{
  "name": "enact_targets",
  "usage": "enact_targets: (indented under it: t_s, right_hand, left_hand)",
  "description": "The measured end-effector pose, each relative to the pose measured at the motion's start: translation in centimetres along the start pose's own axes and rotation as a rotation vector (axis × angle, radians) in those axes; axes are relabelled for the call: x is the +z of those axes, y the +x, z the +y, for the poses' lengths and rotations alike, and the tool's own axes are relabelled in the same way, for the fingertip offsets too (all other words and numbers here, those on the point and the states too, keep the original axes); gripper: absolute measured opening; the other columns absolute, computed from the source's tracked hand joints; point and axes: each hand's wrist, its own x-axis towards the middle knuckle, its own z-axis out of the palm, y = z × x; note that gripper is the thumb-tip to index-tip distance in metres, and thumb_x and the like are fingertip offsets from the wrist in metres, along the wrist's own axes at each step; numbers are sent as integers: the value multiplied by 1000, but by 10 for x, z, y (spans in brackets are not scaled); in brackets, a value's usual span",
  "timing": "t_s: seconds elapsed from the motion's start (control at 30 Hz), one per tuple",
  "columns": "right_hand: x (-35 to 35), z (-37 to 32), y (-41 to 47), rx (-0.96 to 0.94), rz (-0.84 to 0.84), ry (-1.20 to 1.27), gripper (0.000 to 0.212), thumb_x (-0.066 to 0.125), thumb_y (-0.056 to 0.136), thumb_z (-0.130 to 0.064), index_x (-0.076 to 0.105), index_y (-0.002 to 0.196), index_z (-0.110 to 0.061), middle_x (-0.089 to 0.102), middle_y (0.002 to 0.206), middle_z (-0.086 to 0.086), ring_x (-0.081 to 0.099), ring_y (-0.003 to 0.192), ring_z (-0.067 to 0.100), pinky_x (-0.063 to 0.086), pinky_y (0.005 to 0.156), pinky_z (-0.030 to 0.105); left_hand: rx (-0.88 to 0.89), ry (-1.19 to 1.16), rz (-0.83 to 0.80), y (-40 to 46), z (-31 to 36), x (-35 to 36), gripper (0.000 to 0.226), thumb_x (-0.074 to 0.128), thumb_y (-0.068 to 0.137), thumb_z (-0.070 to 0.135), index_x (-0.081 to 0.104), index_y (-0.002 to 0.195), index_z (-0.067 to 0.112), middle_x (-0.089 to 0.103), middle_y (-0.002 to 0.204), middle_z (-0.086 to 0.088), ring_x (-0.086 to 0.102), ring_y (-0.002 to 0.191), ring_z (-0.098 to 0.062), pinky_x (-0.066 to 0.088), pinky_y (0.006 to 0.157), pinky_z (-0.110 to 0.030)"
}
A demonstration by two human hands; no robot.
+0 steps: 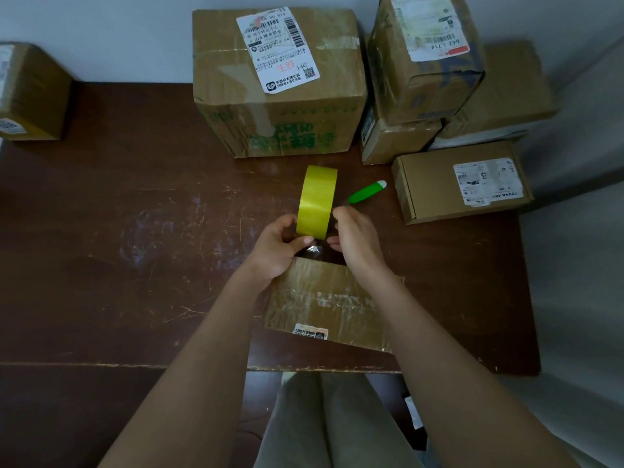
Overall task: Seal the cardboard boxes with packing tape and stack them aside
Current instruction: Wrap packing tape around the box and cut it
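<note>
A person seated at a dark, scratched wooden bench (135, 231) holds a roll of yellow packing tape (316, 201) upright on its edge, above the far rim of a small cardboard box (324, 298) that lies flat at the bench's near edge. The left hand (277, 248) grips the roll from its left side, thumb pressed against the lower edge of the tape band. The right hand (351, 238) curls against the roll's right side, fingers bent inward near a short, crinkled length of loose tape (312, 251) beneath the roll; whether those fingers pinch the tape end cannot be told. A green utility knife (366, 191) lies on the bench just beyond the right hand. A large labelled box (277, 82) stands against the wall behind the roll, with a stack of boxes (429, 72) to its right, a flat labelled carton (462, 182) in front of that stack, and another box (30, 92) at the far left.
</note>
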Motion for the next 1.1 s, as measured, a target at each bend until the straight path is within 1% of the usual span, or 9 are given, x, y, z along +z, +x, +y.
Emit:
enact_targets:
  t_s: [0.07, 0.17, 0.27, 0.43, 0.57, 0.67, 0.77, 0.97, 1.1]
  right_hand:
    - [-1, 1, -1, -33, -36, -16, 25, 45, 80, -42, 64, 87, -27, 53, 110, 6, 58, 99, 23, 49, 94, 45]
    - [1, 3, -2, -91, -137, -53, 28, 61, 89, -41, 66, 111, -24, 46, 118, 5, 53, 94, 9, 44, 80, 19]
    - [4, 6, 3, -132, -148, 36, 24, 68, 90, -45, 69, 107, -28, 64, 114, 4, 63, 96, 9, 51, 84, 21]
    - [0, 9, 2, -192, -170, 105, 17, 64, 97, -19, 68, 113, -16, 70, 99, -8, 62, 82, -13, 47, 74, 7]
    - [0, 14, 3, -247, -160, 3, 26, 64, 97, -18, 67, 120, -8, 71, 107, 4, 63, 76, -11, 47, 70, 7]
    - [3, 16, 5, -279, -134, -58, 25, 66, 96, -26, 69, 116, -11, 72, 105, 5, 67, 85, 2, 54, 79, 27]
    - [5, 16, 5, -282, -109, -78, 25, 66, 94, -31, 69, 111, -14, 72, 100, 3, 67, 91, 16, 54, 85, 43]
    - [-6, 17, 3, -265, -11, 167, 17, 64, 96, -15, 66, 110, -25, 72, 104, -5, 66, 101, 11, 51, 93, 31]
    - [-11, 16, -2, -259, 11, 296, 21, 63, 97, -14, 66, 102, -33, 72, 99, -15, 65, 94, -1, 51, 88, 23]
  left_hand:
    - [-1, -16, 12, 0, -1, 1, 27, 60, 92, -5, 62, 98, 21, 71, 87, -5, 68, 83, -13, 55, 82, -33]
    - [-6, -40, 23, 1, 0, 2, 28, 60, 90, -9, 62, 96, 18, 70, 88, -5, 68, 78, -8, 55, 80, -28]
    - [-27, -81, 27, 0, 4, 3, 27, 60, 89, -11, 63, 93, 16, 70, 84, -1, 68, 70, -1, 57, 67, -19]
    - [-85, -91, 28, 2, 6, 2, 30, 63, 87, -11, 64, 93, 18, 71, 78, 2, 69, 68, -5, 56, 62, -20]
    - [-97, -20, 61, 4, 8, 6, 32, 66, 85, -9, 57, 101, 18, 68, 93, -3, 65, 81, -13, 55, 66, -23]
    - [-132, 7, 134, 7, 8, 8, 34, 69, 83, -5, 52, 105, 15, 68, 101, -9, 66, 91, -22, 56, 76, -36]
    - [-174, 98, 134, 9, 8, 6, 13, 69, 82, 3, 70, 94, 9, 73, 91, -13, 70, 88, -29, 57, 79, -42]
    - [-193, 141, 120, 10, 7, 9, 27, 52, 102, 19, 69, 82, 13, 63, 69, -4, 55, 68, -15, 45, 61, -24]
    - [-89, 233, 114, 10, 4, 11, 17, 61, 97, 19, 70, 85, 11, 70, 83, -7, 59, 73, -11, 45, 62, -16]
